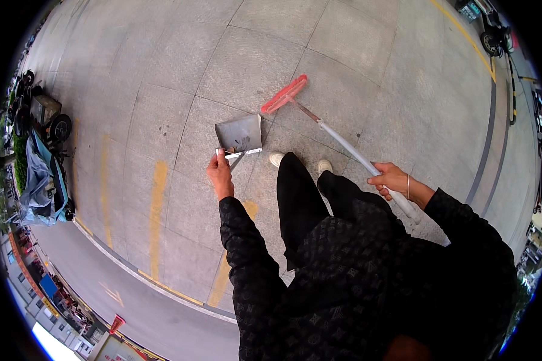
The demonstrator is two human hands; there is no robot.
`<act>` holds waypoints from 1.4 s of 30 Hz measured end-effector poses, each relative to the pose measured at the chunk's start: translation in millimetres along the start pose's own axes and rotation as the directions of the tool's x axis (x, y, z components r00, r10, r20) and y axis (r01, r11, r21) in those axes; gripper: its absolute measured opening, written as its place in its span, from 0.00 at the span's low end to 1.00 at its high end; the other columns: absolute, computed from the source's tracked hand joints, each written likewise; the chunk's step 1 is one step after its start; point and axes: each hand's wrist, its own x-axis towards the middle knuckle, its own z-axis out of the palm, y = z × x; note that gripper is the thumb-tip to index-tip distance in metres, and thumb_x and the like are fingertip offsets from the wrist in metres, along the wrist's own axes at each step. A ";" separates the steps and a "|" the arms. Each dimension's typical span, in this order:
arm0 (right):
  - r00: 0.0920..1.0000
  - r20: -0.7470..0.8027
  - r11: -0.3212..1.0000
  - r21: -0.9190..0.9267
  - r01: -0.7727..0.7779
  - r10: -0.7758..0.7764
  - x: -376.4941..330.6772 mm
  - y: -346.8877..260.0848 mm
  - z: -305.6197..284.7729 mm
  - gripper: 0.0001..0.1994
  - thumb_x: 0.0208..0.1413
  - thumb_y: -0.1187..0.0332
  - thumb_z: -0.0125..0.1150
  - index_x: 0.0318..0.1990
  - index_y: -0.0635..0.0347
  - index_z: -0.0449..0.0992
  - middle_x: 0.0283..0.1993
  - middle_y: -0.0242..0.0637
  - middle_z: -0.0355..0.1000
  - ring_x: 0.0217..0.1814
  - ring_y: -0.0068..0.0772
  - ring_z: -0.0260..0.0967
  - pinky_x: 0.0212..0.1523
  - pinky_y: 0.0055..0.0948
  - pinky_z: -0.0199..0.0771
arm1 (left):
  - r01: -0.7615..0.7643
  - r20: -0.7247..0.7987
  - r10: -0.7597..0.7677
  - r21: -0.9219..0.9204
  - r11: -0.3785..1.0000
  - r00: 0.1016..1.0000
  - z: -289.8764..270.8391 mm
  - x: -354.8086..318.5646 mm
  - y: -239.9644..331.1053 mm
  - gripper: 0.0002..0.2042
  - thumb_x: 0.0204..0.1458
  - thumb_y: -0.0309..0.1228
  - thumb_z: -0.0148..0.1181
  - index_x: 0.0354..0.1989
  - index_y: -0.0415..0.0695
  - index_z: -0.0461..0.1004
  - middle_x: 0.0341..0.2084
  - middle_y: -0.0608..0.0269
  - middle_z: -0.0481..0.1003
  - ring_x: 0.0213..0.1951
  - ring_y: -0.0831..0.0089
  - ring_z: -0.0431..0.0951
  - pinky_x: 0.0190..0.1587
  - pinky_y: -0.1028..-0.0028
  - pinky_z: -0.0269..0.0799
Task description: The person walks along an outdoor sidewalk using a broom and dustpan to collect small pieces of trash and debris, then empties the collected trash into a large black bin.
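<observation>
My left hand (221, 174) is closed round the handle end of a grey metal dustpan (230, 131); much of the handle is hidden by the fingers. Some dark scraps and a brownish bit lie in the pan near its back wall. My right hand (392, 180) grips the pale shaft of a broom (350, 148), with the shaft's end sticking out below the fist. The broom's red head (284, 94) is ahead of the dustpan and slightly to its right, apart from it, over the paving.
Large grey paving slabs (162, 54) bear worn yellow stripes. Parked motorbikes (60, 127) and a blue-covered vehicle (39, 180) stand at the left. A kerb (162, 289) borders a road at the lower left. Another motorbike (491, 42) is at the far right. My shoes (324, 166) are behind the broom head.
</observation>
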 end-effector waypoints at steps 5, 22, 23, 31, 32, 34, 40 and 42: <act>0.991 0.077 0.932 0.340 -0.127 0.107 9.0 -57.8 28.4 0.15 0.57 0.74 0.54 0.51 0.66 0.63 0.19 0.23 0.56 0.14 0.11 0.52 0.09 0.15 0.52 | -0.135 -0.013 0.136 0.076 0.988 0.991 -9.1 72.3 7.0 0.17 0.55 0.41 0.59 0.32 0.35 0.78 0.16 0.75 0.62 0.19 0.85 0.57 0.20 0.78 0.50; 0.997 0.033 0.996 -0.062 0.066 -0.064 14.3 -289.6 95.6 0.10 0.56 0.70 0.58 0.43 0.60 0.67 0.16 0.24 0.57 0.12 0.12 0.53 0.10 0.17 0.52 | 0.093 -0.303 -0.265 -0.483 0.871 0.915 -117.0 247.5 173.6 0.17 0.57 0.49 0.54 0.31 0.46 0.71 0.14 0.75 0.61 0.17 0.82 0.60 0.19 0.75 0.52; 0.996 0.041 0.994 -0.068 0.080 -0.078 23.3 -307.4 95.1 0.10 0.56 0.70 0.58 0.43 0.60 0.67 0.16 0.24 0.57 0.12 0.12 0.53 0.10 0.17 0.52 | 0.111 -0.309 -0.292 -0.491 0.864 0.905 -119.4 264.4 185.0 0.17 0.57 0.49 0.54 0.31 0.47 0.71 0.15 0.75 0.61 0.18 0.82 0.60 0.19 0.74 0.53; 0.974 0.207 0.989 0.132 0.070 -0.096 89.2 -513.0 93.4 0.08 0.57 0.69 0.57 0.37 0.56 0.63 0.19 0.24 0.57 0.13 0.11 0.51 0.09 0.14 0.50 | -0.021 -0.429 -0.247 -0.531 0.847 0.869 -131.7 414.5 299.6 0.16 0.58 0.49 0.52 0.31 0.48 0.69 0.16 0.74 0.61 0.19 0.81 0.61 0.18 0.74 0.54; 0.976 0.189 0.994 0.056 0.099 -0.108 92.5 -538.3 94.7 0.08 0.57 0.70 0.57 0.36 0.56 0.63 0.19 0.24 0.57 0.13 0.10 0.51 0.10 0.14 0.50 | 0.004 -0.446 -0.294 -0.545 0.838 0.845 -139.2 431.5 317.7 0.16 0.58 0.49 0.51 0.31 0.48 0.69 0.16 0.74 0.61 0.19 0.81 0.61 0.19 0.73 0.55; 0.977 0.174 0.988 -0.069 0.138 -0.125 95.8 -589.4 96.5 0.08 0.58 0.70 0.56 0.35 0.57 0.62 0.18 0.24 0.56 0.14 0.10 0.51 0.10 0.14 0.49 | 0.001 -0.442 -0.275 -0.527 0.850 0.854 -150.8 466.4 353.8 0.16 0.58 0.49 0.51 0.31 0.48 0.70 0.17 0.75 0.62 0.20 0.81 0.62 0.21 0.72 0.57; 0.959 0.264 0.994 0.007 0.109 -0.107 153.3 -726.1 126.7 0.08 0.58 0.72 0.55 0.34 0.54 0.60 0.18 0.22 0.52 0.14 0.10 0.48 0.09 0.15 0.47 | -0.053 -0.452 -0.173 -0.444 0.894 0.875 -153.2 572.6 436.3 0.16 0.58 0.48 0.52 0.31 0.47 0.72 0.15 0.75 0.62 0.18 0.81 0.62 0.18 0.73 0.54; 0.954 0.281 0.992 -0.023 0.120 -0.109 174.6 -770.1 147.3 0.08 0.58 0.72 0.54 0.34 0.54 0.60 0.18 0.22 0.52 0.14 0.10 0.48 0.10 0.15 0.47 | -0.056 -0.447 -0.150 -0.416 0.908 0.882 -155.2 614.6 453.0 0.16 0.57 0.47 0.53 0.29 0.46 0.73 0.12 0.74 0.61 0.15 0.82 0.60 0.15 0.75 0.51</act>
